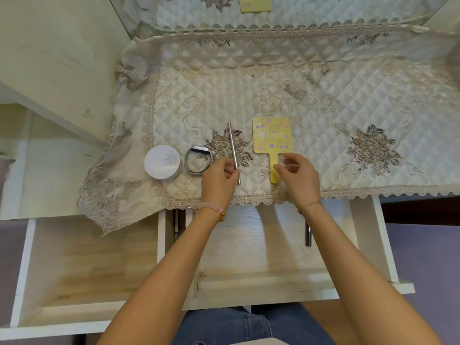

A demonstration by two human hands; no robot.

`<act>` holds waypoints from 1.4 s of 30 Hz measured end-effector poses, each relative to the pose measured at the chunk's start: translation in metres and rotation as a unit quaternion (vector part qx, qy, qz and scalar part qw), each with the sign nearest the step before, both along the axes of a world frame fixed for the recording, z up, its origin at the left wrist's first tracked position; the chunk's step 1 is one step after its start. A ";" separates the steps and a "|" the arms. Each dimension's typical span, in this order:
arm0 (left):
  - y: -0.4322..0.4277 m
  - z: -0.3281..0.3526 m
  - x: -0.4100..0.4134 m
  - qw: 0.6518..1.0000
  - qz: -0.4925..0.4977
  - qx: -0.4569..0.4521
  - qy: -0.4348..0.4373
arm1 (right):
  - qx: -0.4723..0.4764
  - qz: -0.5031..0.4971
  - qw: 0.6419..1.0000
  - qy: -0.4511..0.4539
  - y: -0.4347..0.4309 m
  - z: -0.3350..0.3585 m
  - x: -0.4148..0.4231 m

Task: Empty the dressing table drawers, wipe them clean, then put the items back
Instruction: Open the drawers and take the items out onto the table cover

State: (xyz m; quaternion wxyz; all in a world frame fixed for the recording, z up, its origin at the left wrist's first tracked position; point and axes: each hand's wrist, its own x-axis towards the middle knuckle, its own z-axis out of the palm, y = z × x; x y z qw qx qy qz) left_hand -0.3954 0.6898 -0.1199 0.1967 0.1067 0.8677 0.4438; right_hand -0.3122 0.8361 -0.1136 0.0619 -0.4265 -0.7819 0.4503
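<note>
— Since the drawers must be bare before you wipe them, their contents lie in a row on the bench's quilted cover. The slim silver pen, yellow hand mirror, silver bangle and round white compact all sit near the front edge, close to the open drawers.

— And the drawers?

— Your left drawer looks empty. The middle drawer shows a dark pen-like stick by its right side, so I'd judge the emptying unfinished.

— My grip?

— Your left hand has its grip closed, fingertips pinching the pen's lower end while the pen lies on the cover. Your right hand is curled just beside the mirror's handle, thumb touching it. I cannot tell whether that grip is clamped on anything.
</note>
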 end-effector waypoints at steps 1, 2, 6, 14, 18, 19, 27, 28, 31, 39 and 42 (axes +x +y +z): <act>-0.003 0.001 0.002 1.000 -0.013 0.009 0.010 | 0.008 0.013 1.000 0.007 -0.001 0.001 0.003; -0.005 0.003 0.004 0.999 -0.028 0.015 0.025 | 0.015 0.030 0.999 0.014 -0.001 0.003 0.006; -0.018 0.008 0.014 0.984 -0.107 -0.016 0.142 | 0.073 0.100 0.992 0.023 -0.005 0.011 0.017; -0.039 0.017 0.030 0.928 -0.212 -0.108 0.287 | 0.192 0.161 0.968 0.016 -0.015 0.019 0.058; -0.048 0.015 0.049 0.915 -0.244 -0.125 0.297 | 0.211 0.157 0.965 -0.008 -0.017 0.012 0.090; -0.050 0.015 0.054 0.914 -0.248 -0.126 0.296 | 0.211 0.156 0.965 -0.015 -0.018 0.010 0.098; -0.055 0.016 0.100 0.905 -0.266 -0.119 0.309 | 0.193 0.152 0.969 -0.020 -0.014 0.000 0.147; -0.052 0.015 0.105 0.905 -0.267 -0.121 0.309 | 0.190 0.149 0.970 -0.023 -0.011 -0.002 0.152; -0.041 0.012 0.121 0.907 -0.265 -0.128 0.302 | 0.181 0.145 0.972 -0.030 0.003 -0.010 0.169; 0.004 -0.006 0.181 0.915 -0.236 -0.171 0.279 | 0.134 0.187 0.972 -0.053 0.049 -0.032 0.213; 0.019 -0.015 0.207 0.923 -0.219 -0.180 0.259 | 0.135 0.214 0.966 -0.056 0.065 -0.039 0.226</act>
